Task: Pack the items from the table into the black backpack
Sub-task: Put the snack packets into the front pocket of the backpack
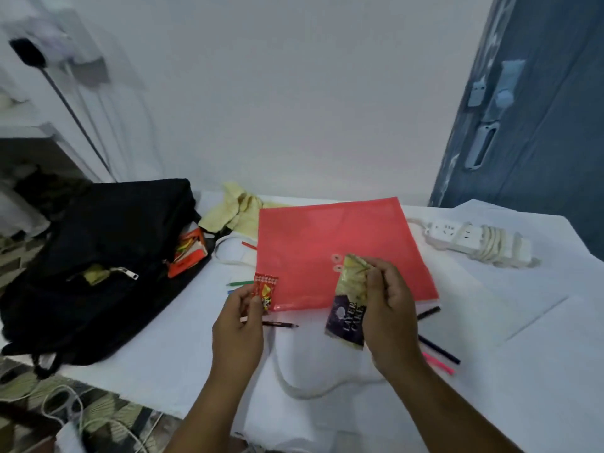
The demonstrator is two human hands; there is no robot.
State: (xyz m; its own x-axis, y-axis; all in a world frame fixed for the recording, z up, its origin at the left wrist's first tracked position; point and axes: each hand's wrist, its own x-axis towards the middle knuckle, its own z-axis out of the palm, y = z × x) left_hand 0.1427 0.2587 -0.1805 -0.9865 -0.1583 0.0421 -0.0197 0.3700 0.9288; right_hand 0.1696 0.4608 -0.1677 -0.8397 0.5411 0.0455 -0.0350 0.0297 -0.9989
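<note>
Left hand (pixel 237 325) raised above the white cloth-covered surface (pixel 183 364), grip pinching a small red snack packet (pixel 265 291) between thumb and fingers, packet upright just at the near left corner of the flat red plastic document envelope (pixel 340 253). Right hand (pixel 389 312) beside it, grip curled round a crumpled gold-and-dark-purple cake wrapper (pixel 348 308), printed "LAYER CAKE", held tilted above the envelope's near edge. Hands near each other but apart.

Black fabric backpack (pixel 98 256) lying on the left part of the surface, main zip open, an orange-and-white flat item (pixel 188 253) sticking out of the opening, something yellowish showing in a smaller front pocket. Crumpled pale yellow cloth (pixel 237 209) at the far edge between backpack and envelope. White power strip with its cord wound round it (pixel 477 241) well to the right of the envelope. Scattered thin coloured pencils or pens: a green one (pixel 240 283) left of the envelope, a dark one (pixel 281 324) lying below the left hand, a dark blue one (pixel 439 349) and a pink one (pixel 438 363) near the right wrist. Thick white cord (pixel 294 384) looping across the near part of the surface.
</note>
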